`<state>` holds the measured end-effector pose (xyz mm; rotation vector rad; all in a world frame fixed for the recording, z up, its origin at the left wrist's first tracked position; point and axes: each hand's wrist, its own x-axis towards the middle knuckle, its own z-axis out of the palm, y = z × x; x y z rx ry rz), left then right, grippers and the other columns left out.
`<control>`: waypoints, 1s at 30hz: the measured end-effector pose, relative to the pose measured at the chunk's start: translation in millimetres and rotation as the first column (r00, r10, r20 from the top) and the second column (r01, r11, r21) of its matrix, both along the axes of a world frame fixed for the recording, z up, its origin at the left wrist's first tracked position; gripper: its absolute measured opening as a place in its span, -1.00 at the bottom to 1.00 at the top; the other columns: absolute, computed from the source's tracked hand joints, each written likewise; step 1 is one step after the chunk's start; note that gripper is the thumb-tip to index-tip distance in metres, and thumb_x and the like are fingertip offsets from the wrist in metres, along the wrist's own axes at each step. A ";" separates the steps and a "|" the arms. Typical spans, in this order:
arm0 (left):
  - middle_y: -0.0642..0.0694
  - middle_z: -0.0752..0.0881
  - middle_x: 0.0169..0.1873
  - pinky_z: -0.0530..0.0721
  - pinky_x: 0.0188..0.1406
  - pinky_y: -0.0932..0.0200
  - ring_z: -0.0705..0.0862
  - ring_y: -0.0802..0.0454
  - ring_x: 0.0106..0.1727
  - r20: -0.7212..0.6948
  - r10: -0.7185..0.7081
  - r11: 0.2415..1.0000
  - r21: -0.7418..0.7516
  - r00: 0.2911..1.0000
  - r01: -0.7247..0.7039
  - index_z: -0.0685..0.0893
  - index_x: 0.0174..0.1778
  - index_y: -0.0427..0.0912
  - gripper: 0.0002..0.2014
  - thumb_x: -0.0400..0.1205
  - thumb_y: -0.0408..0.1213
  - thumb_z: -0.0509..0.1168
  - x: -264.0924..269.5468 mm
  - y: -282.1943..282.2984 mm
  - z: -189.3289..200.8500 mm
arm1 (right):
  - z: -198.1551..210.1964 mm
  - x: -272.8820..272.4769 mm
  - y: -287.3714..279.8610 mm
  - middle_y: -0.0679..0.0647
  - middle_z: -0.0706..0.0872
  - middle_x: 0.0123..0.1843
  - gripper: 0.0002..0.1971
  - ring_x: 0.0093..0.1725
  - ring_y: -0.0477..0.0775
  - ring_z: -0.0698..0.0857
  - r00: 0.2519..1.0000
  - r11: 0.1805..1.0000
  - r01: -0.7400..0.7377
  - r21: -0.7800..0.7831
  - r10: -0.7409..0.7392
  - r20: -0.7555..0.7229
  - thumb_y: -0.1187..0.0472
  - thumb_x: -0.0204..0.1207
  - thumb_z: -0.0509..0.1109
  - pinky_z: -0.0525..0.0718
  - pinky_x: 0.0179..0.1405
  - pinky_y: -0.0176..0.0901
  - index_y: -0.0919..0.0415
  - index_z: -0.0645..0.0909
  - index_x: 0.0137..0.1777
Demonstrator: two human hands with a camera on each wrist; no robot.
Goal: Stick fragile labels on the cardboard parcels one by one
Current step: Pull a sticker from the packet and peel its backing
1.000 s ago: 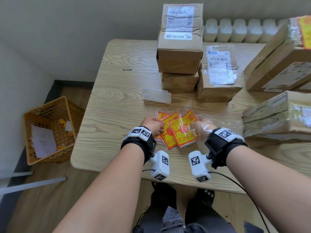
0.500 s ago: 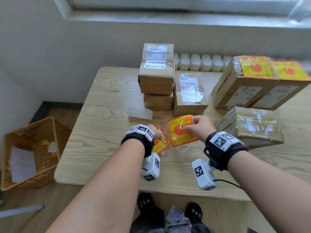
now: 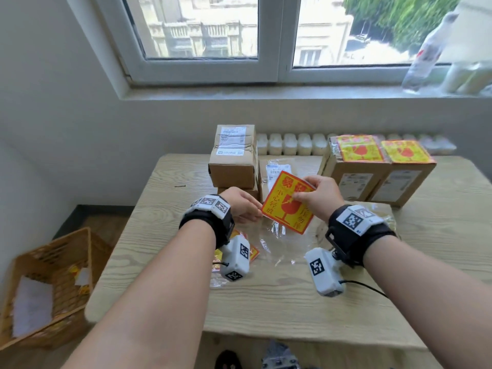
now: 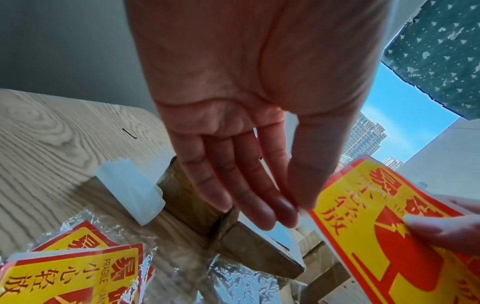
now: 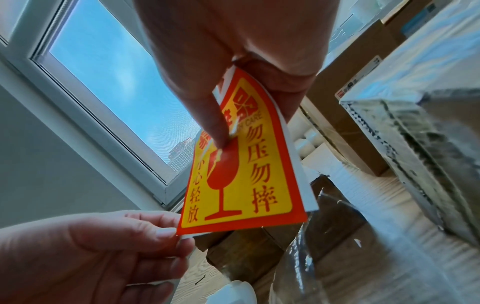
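Note:
My right hand (image 3: 300, 193) (image 5: 228, 133) pinches a yellow and red fragile label (image 3: 288, 202) (image 5: 241, 164) (image 4: 389, 236) and holds it up over the wooden table (image 3: 266, 302). Thumb and fingertips of my left hand (image 3: 257, 211) (image 4: 296, 207) (image 5: 176, 236) pinch its lower left corner, where the white backing shows. Unlabelled cardboard parcels (image 3: 231, 166) stand stacked behind the label. Two parcels (image 3: 378, 171) at the back right carry fragile labels on top. More labels (image 4: 72, 273) lie in a clear bag (image 3: 279, 243) under my left wrist.
A brown basket (image 3: 53, 283) with paper scraps stands on the floor to the left. A white backing strip (image 4: 130, 191) lies beside the stacked parcels. A tape-wrapped parcel (image 5: 415, 127) sits close to my right hand. A bottle (image 3: 426, 49) stands on the windowsill.
My right hand has drawn one label out of the bag and raised it. My left hand left the bag and took the label's corner. The head view has tilted up to the window.

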<state>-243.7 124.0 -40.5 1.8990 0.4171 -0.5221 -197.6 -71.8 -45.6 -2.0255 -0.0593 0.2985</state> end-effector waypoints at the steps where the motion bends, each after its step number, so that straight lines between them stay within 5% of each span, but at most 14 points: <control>1: -0.06 0.81 -0.40 0.74 0.00 0.12 0.76 0.13 -0.37 0.014 0.009 1.000 -0.001 1.000 -0.009 0.78 -0.12 -0.28 -0.90 0.52 -0.52 0.43 -1.2 0.9 0.4 | 1.9 -0.2 0.3 -0.08 0.73 -0.21 -0.85 -0.15 -0.01 0.75 1.000 1.000 -0.001 -0.001 0.001 -0.005 0.28 0.48 0.51 0.68 -0.28 -0.26 0.09 0.67 0.00; 10: -0.05 0.80 -0.38 0.72 -0.44 0.35 0.75 0.23 -0.45 0.025 0.026 1.000 0.013 0.999 -0.027 0.78 -0.03 -0.33 -0.85 0.50 -0.51 0.45 -2.8 9.0 11.1 | 10.7 4.3 9.5 0.05 0.77 -0.04 -0.87 -0.10 0.02 0.76 0.999 0.998 0.023 -0.055 -0.025 -0.034 0.22 0.51 0.49 0.71 -0.25 -0.21 0.06 0.63 0.01; 13: -0.02 0.80 -0.41 0.70 -0.47 0.38 0.74 0.24 -0.47 0.030 0.063 0.998 -0.019 0.998 -0.062 0.77 -0.03 -0.32 -0.86 0.52 -0.50 0.44 -3.3 12.5 14.5 | 13.1 6.5 14.2 -0.01 0.70 0.09 -0.60 -0.11 -0.09 0.69 0.997 0.985 0.080 -0.150 -0.077 0.025 0.22 0.48 0.51 0.61 -0.34 -0.33 0.06 0.56 0.30; 16: -0.01 0.80 -0.42 0.70 -0.48 0.38 0.73 0.25 -0.48 0.036 0.092 0.994 -0.055 0.995 -0.089 0.76 -0.12 -0.24 -0.92 0.53 -0.47 0.44 -2.5 17.3 17.1 | 18.3 6.3 19.6 -0.01 0.64 0.27 -0.52 0.19 -0.02 0.63 0.947 0.967 0.118 -0.225 -0.042 0.317 0.25 0.43 0.51 0.62 0.11 -0.18 0.05 0.54 0.35; 18: 0.01 0.80 -0.46 0.73 -0.42 0.35 0.74 0.24 -0.47 0.039 0.109 0.990 -0.093 0.993 -0.105 0.73 -0.16 -0.19 -0.93 0.54 -0.44 0.44 -1.9 19.1 19.4 | 21.4 4.8 26.8 -0.02 0.71 0.19 -0.62 0.15 -0.07 0.66 0.920 0.968 -0.026 -0.250 0.121 0.373 0.20 0.43 0.53 0.60 0.21 -0.19 0.08 0.65 0.25; 22: 0.01 0.79 -0.47 0.74 -0.32 0.31 0.75 0.23 -0.45 0.066 0.106 0.985 -0.142 0.992 -0.096 0.74 -0.16 -0.18 -0.93 0.55 -0.43 0.44 -0.6 20.4 25.3 | 15.7 -4.7 42.2 -0.06 0.82 -0.01 -0.65 -0.02 -0.14 0.77 0.895 0.898 -0.396 -0.192 0.425 0.138 0.08 0.35 0.62 0.77 0.09 -0.09 0.12 0.75 0.12; 30: -0.04 0.81 -0.35 0.73 -0.09 0.22 0.77 0.18 -0.32 0.104 0.123 0.980 -0.172 0.987 -0.103 0.80 -0.13 -0.17 -0.90 0.51 -0.44 0.46 2.1 27.6 26.7 | 5.0 -2.3 53.3 -0.02 0.85 -0.15 -0.78 -0.10 -0.06 0.81 0.916 0.923 -0.371 -0.098 0.381 0.127 0.04 0.40 0.57 0.81 -0.01 0.01 0.11 0.82 -0.01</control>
